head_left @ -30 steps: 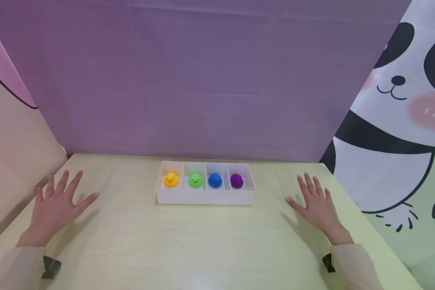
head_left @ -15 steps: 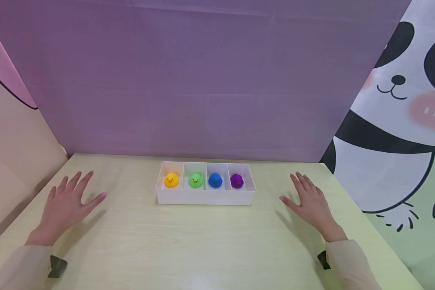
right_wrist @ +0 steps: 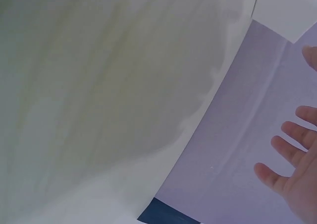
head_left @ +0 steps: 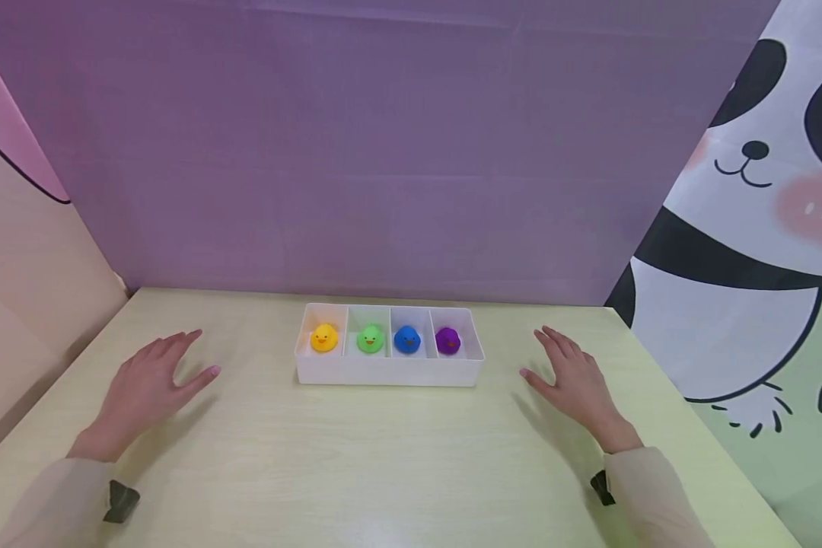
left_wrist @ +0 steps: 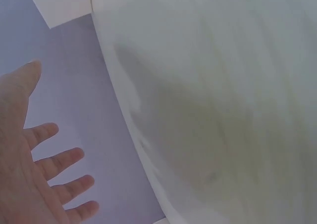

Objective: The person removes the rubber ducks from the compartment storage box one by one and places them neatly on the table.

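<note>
A white box (head_left: 389, 373) with a row of compartments stands toward the back of the table. One small toy duck sits in each compartment: a yellow duck (head_left: 324, 338), a green duck (head_left: 371, 339), a blue duck (head_left: 407, 340) and a purple duck (head_left: 447, 341). To the left of the box, my left hand (head_left: 144, 388) hovers over the table with fingers spread and nothing held. My right hand (head_left: 578, 380) is on the other side, also spread and holding nothing. In the left wrist view, a corner of the box (left_wrist: 62, 3) shows beyond the thumb.
The pale wooden table (head_left: 370, 472) ends at a purple cloth backdrop (head_left: 383, 152) behind the box. A panda-printed panel (head_left: 733, 335) flanks the right side, and a pinkish panel (head_left: 27, 304) the left. Dark wrist cameras stick out below both sleeves.
Both hands have drifted inward toward the box, the left one moving right and the right one moving left. The box and the ducks have stayed in place.
</note>
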`<state>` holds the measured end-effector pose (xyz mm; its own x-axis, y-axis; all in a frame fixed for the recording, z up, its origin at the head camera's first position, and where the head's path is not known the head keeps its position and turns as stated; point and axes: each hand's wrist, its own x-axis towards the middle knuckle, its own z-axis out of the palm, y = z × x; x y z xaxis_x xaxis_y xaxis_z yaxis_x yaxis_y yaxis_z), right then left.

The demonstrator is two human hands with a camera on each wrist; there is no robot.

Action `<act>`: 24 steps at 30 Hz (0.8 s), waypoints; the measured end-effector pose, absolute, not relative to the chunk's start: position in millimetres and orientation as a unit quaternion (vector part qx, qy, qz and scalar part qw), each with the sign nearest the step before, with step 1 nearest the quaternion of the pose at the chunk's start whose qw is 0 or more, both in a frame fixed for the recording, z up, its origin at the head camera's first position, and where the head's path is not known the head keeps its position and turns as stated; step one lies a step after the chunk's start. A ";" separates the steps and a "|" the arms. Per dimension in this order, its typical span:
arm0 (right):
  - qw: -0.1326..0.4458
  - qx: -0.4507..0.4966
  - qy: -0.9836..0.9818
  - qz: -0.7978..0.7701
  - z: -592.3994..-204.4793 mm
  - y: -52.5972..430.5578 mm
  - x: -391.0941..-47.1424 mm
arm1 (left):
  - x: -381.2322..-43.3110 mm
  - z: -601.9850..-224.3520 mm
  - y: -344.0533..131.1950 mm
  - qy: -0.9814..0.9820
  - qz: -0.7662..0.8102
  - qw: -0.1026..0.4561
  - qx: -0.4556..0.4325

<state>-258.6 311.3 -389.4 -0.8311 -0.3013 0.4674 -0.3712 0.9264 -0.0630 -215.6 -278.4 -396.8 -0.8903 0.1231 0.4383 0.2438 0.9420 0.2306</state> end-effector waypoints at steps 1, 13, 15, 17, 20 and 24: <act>0.231 0.178 -0.953 0.077 -389.5 310.2 -259.3 | -215.9 -397.2 -276.9 -0.960 -0.143 0.218 -0.101; 0.213 0.202 -0.950 0.107 -388.9 294.5 -267.8 | -221.9 -400.0 -256.0 -0.954 -0.178 0.204 -0.131; 0.215 0.205 -0.948 0.110 -389.2 292.2 -268.9 | -222.7 -399.3 -252.6 -0.954 -0.183 0.196 -0.132; 0.217 0.209 -0.947 0.114 -389.1 289.4 -269.9 | -223.4 -398.2 -249.6 -0.955 -0.188 0.187 -0.133; 0.219 0.217 -0.943 0.123 -388.1 285.0 -271.1 | -224.8 -397.7 -244.8 -0.955 -0.196 0.179 -0.133; 0.214 0.225 -0.941 0.132 -385.5 279.8 -272.6 | -227.8 -397.9 -238.3 -0.952 -0.203 0.182 -0.138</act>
<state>-272.6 279.8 -385.5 -0.8073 -0.3672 0.4619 -0.4801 0.8639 -0.1523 -227.8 -238.3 -397.9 -0.8958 0.1890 0.4023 0.3368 0.8793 0.3368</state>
